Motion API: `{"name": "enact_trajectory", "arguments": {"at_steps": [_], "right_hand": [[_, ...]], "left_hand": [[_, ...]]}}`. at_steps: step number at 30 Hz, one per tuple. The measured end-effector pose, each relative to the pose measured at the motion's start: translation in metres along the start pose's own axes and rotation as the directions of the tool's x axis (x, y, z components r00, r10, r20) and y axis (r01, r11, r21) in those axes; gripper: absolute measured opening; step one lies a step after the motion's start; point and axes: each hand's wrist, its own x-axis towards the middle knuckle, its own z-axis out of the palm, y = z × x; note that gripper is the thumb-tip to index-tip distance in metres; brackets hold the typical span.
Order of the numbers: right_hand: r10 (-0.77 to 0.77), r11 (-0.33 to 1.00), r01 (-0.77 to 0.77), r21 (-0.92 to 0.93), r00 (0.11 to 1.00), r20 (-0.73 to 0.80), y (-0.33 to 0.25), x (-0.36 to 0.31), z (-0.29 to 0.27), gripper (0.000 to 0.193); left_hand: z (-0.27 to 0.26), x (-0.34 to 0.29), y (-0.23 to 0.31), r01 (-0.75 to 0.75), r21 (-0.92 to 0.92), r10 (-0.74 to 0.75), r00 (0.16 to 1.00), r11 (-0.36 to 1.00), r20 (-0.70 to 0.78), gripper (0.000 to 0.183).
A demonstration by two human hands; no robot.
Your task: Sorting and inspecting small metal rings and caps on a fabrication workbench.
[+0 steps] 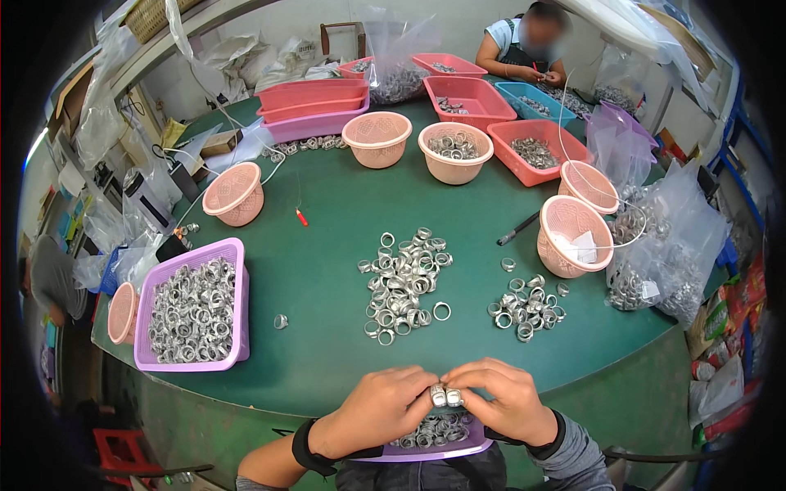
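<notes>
Near the front edge of the table, my left hand point(375, 411) pinches a silver ring point(438, 397) between thumb and fingers. My right hand point(509, 403) grips a second silver ring point(453, 398), held side by side with the first. Both rings have broad, pale tops turned up. Below them a purple basket point(442, 455) with many rings rests at my lap, partly covered by my hands. Beyond my hands lies a large pile of rings point(404, 282), and to its right a smaller pile point(526, 308). One loose ring point(281, 322) lies to the left.
A purple basket point(244, 303) full of rings stands at the left. Pink round baskets point(377, 141) stand at the back and right. A red pen point(302, 218) and a black pen point(517, 229) lie on the green table point(327, 360). Another person point(524, 49) works at the far right.
</notes>
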Motion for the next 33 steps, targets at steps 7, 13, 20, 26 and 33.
{"name": "enact_trajectory", "arguments": {"at_steps": [7, 13, 20, 26, 33], "right_hand": [[-0.059, 0.998, 0.059, -0.037, 0.998, 0.006, -0.002, 0.003, 0.001, 0.017], [-0.1, 0.994, 0.102, -0.038, 0.994, 0.038, -0.002, -0.002, 0.001, 0.018], [0.428, 0.809, -0.426, 0.406, 0.899, 0.09, 0.01, -0.03, 0.0, 0.023], [0.619, 0.021, -0.533, 0.846, 0.671, 0.408, 0.026, -0.043, 0.01, 0.027], [0.452, -0.416, -0.506, 0.755, 0.606, 0.655, 0.05, -0.042, -0.004, 0.025]], "left_hand": [[-0.004, -0.002, 0.001, -0.053, 0.063, 0.054, 0.998, 0.997, -0.019, 0.011], [-0.003, -0.005, 0.001, -0.039, 0.067, 0.039, 0.999, 0.997, 0.007, 0.008], [0.001, -0.018, -0.005, 0.151, -0.084, -0.149, 0.988, 0.985, 0.027, 0.01], [0.025, -0.012, -0.005, 0.088, -0.062, -0.088, 0.996, 0.994, 0.009, 0.012], [0.017, -0.006, -0.008, 0.042, -0.126, -0.028, 0.994, 0.991, 0.108, 0.022]]}}
